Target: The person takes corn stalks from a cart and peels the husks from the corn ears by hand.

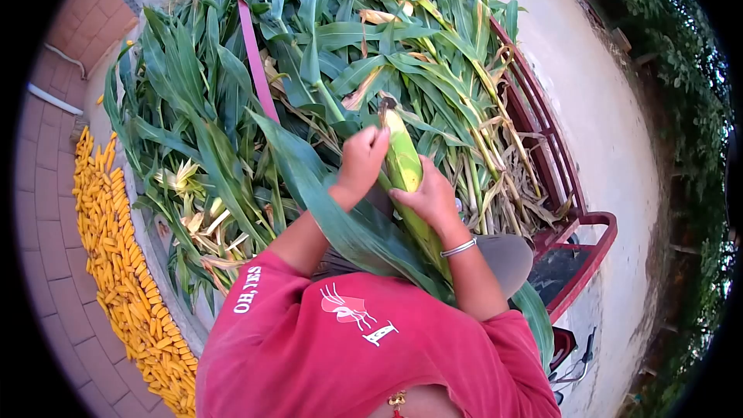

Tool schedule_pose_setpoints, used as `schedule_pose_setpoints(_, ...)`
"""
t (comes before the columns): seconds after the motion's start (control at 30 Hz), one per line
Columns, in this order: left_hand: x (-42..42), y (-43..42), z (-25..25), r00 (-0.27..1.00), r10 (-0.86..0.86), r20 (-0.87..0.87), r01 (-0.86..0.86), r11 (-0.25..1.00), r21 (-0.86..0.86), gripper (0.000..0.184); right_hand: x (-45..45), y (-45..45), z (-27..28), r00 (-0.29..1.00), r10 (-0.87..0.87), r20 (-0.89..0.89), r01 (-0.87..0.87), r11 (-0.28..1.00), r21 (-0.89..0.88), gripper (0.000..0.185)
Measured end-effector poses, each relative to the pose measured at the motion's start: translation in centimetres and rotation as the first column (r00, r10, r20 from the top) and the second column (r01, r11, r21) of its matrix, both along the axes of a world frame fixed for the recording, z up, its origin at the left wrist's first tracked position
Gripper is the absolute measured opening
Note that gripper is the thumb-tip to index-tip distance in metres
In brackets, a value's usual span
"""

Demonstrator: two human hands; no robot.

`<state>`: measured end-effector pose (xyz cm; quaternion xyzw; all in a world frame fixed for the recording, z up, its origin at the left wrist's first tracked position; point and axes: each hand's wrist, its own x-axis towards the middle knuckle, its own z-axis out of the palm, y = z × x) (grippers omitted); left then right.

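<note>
A green ear of corn (403, 156) in its husk stands tilted in front of my chest, dark dried silk at its tip and a paler patch just below. My right hand (430, 195), with a silver bracelet at the wrist, is wrapped round the ear's middle. Close beside the upper part of the ear, my left hand (362, 158) is closed with the thumb up; what lies inside its fingers is hidden. A long broad corn leaf (325, 201) crosses by my left forearm and runs down toward my lap.
Cut corn stalks (333, 39) with leaves fill the area ahead, within a red metal rail (546, 128) on the right. A pink bar (257, 58) slants through them. Husked yellow cobs (128, 263) lie in a long pile at left on paving. Concrete ground (619, 155) borders greenery.
</note>
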<state>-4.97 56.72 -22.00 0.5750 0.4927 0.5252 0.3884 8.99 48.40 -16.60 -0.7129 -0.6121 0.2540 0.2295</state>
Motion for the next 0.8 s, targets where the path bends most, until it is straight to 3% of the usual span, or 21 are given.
schedule_pose_setpoints(0.17, -3.0, -0.3, 0.7, 0.977, -0.195, -0.089, 0.195, 0.981, -0.009, 0.038, -0.6, -0.2, -0.9, 0.999, 0.044, -0.004, -0.044, 0.998, -0.046, 0.084)
schedule_pose_setpoints(0.23, -2.9, 1.2, -0.2, 0.989, -0.099, 0.11, 0.11, 0.989, -0.102, 0.035, -0.7, 0.1, -1.1, 0.998, 0.02, 0.061, -0.018, 0.999, -0.037, 0.085)
schedule_pose_setpoints(0.27, -2.5, 2.0, -2.0, 0.944, -0.025, 0.328, 0.11, 0.964, -0.243, 0.031, -0.8, 0.2, -1.3, 0.996, 0.041, 0.076, -0.039, 0.999, -0.023, 0.086)
schedule_pose_setpoints(0.3, -1.9, 2.2, -1.5, 0.944, -0.025, 0.328, 0.11, 0.964, -0.243, 0.031, -1.0, 0.3, -1.3, 0.996, 0.04, 0.076, -0.038, 0.999, -0.024, 0.086)
schedule_pose_setpoints(0.37, -0.6, 1.9, -0.4, 0.819, 0.147, 0.554, 0.006, 0.964, -0.265, 0.029, -1.0, 0.3, -1.3, 0.995, 0.036, 0.089, -0.033, 0.999, -0.033, 0.088)
schedule_pose_setpoints(0.4, -0.5, 1.7, -0.7, 0.775, 0.152, 0.614, 0.05, 0.953, -0.299, 0.03, -1.0, 0.2, -1.2, 0.995, 0.039, 0.097, -0.036, 0.999, -0.036, 0.088)
schedule_pose_setpoints(0.53, 1.4, -0.5, -1.9, 0.87, 0.045, 0.491, 0.058, 0.98, -0.192, 0.046, -0.4, 0.7, -1.0, 0.999, 0.053, 0.008, -0.052, 0.992, -0.114, 0.088)
schedule_pose_setpoints(0.6, 1.4, -0.1, -3.3, 0.858, 0.037, 0.513, 0.071, 0.98, -0.188, 0.045, 0.6, 1.0, -1.4, 0.997, 0.076, -0.028, -0.079, 0.988, -0.134, 0.088)
schedule_pose_setpoints(0.77, 0.5, 0.2, -2.3, 0.837, -0.01, 0.546, 0.134, 0.973, -0.188, 0.025, 2.1, 4.5, 0.9, 0.978, 0.208, 0.035, -0.203, 0.973, -0.108, 0.056)
schedule_pose_setpoints(0.8, 0.3, 0.2, -2.4, 0.837, -0.009, 0.547, 0.132, 0.974, -0.186, 0.025, 1.7, 5.7, 1.2, 0.976, 0.216, 0.034, -0.217, 0.976, 0.03, 0.048)
